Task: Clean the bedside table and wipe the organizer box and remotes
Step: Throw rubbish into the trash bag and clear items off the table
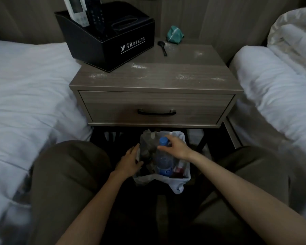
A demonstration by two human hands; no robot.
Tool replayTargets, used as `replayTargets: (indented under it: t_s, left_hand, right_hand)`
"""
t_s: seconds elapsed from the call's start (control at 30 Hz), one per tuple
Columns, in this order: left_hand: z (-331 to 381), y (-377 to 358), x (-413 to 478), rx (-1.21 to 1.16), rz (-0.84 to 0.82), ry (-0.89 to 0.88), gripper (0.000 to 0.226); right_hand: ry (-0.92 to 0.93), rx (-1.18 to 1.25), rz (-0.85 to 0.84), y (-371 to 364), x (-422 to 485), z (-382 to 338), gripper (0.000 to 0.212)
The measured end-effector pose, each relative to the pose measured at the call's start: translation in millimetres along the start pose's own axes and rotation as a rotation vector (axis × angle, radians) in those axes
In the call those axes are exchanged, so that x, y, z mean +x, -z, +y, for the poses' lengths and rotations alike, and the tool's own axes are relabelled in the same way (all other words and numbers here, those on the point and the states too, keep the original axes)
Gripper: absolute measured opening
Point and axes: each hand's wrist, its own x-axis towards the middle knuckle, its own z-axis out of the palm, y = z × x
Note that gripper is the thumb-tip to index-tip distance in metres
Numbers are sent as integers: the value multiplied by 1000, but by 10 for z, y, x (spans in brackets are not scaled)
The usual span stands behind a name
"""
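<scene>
A grey-brown wood-grain bedside table [175, 68] stands between two white-sheeted beds, the left bed [25, 85] and the right bed [272, 85] each close against its sides, so the only open room is the dark gap in front of it. There the person's knees in brown trousers [65, 165] flank a small waste bin lined with a white plastic bag [180, 184], set just below the drawer with its dark bar handle [156, 112]. The left hand [130, 162] lies with straight fingers flat against the bin's left rim. The right hand [177, 147] reaches over the blue cap of a clear plastic bottle [163, 161] standing in the bin, thumb at its neck; whether it grips or only touches cannot be told. The tabletop carries white powdery smears [139, 66] along its front and right parts. On its back left corner, by the left edge, sits a black leather-look organizer box [113, 45] with white hotel lettering, turned so that the lettered face points front-right. In its left compartment a white remote with a screen [76, 9] and a slim black remote [95, 16] stand side by side on end, long axes near upright and leaning back, tops cut by the frame. Behind, a crumpled green cloth [174, 35] lies near a black plastic spoon [162, 47], whose handle points forward.
</scene>
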Motion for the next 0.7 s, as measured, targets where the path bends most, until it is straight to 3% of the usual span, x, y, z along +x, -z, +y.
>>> replayTargets:
  t_s: [0.2,0.33,0.47,0.7]
  left_hand:
    - [-131,-71,86,18,30,29,80]
    - [-171,-103,136,106,30,94,76]
    - [-244,-141,174,21,33,100,74]
    - [-244,-144,140,-79,39,86,73]
  right_hand:
    - [1,-5,-50,-283,233,136,39]
    - [38,-138,-134,-459,337,273,40]
    - [57,-279,-115,-645,455,407,47]
    - [25,-364,-230,-904,514,622,48]
